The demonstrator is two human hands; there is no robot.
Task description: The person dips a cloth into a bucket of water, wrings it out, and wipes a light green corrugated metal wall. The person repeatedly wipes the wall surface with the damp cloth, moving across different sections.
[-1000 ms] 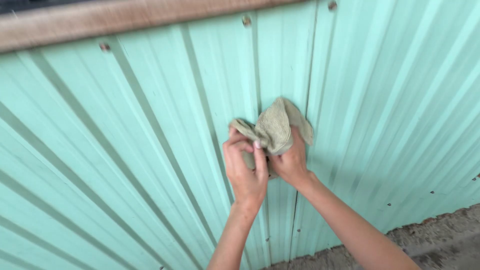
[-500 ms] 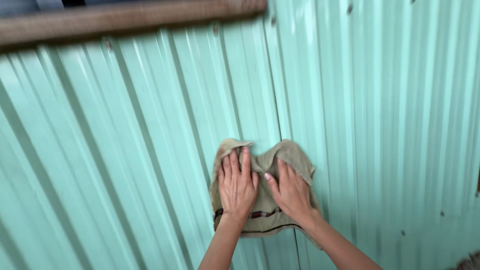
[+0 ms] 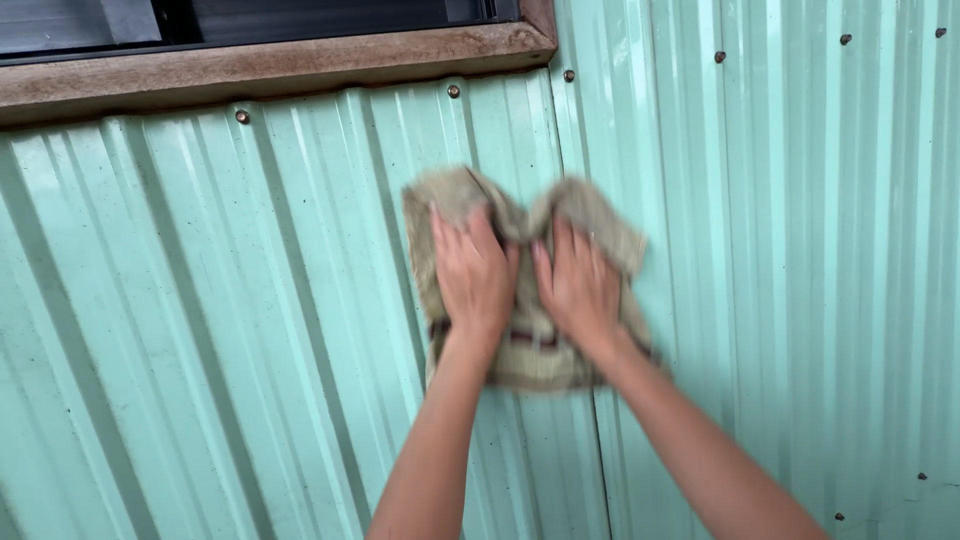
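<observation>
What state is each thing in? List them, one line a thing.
cloth: spread flat against the wall, blurred.
left hand: flat, palm pressed on the cloth.
right hand: flat, palm pressed on the cloth.
corrugated metal wall: upright, pale green, fastened with screws.
wooden window sill: weathered, above the wall.

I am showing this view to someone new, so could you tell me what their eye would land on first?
First, the two hands, left hand and right hand, pressed flat side by side on a beige cloth at the centre. Behind it, the pale green corrugated metal wall fills nearly the whole view. Along the top left runs a weathered wooden window sill, with screw heads in the sheet below it.
</observation>
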